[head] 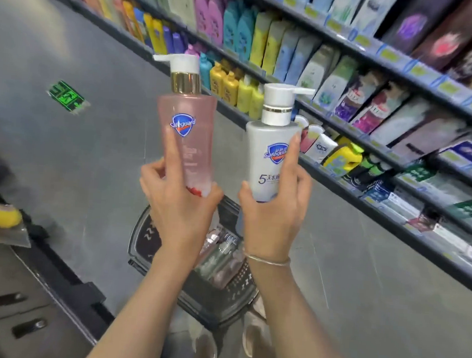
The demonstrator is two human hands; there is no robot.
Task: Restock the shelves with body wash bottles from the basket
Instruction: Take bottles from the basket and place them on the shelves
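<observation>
My left hand [176,202] grips the base of a clear pink body wash bottle [190,136] with a white pump and gold collar, held upright, index finger stretched up its front. My right hand [276,209] holds a white body wash bottle [268,142] with a white pump, also upright, at about the same height. Below the hands a dark basket [144,236] stands on the floor with several more bottles lying in it. The store shelves [370,157] run along the right, packed with colourful bottles and refill pouches.
Grey floor [88,118] stretches ahead with a green exit marker [66,97] on it. A dark low unit with drawers [11,297] and some yellow-green goods sits at the left. My feet [254,334] show behind the basket.
</observation>
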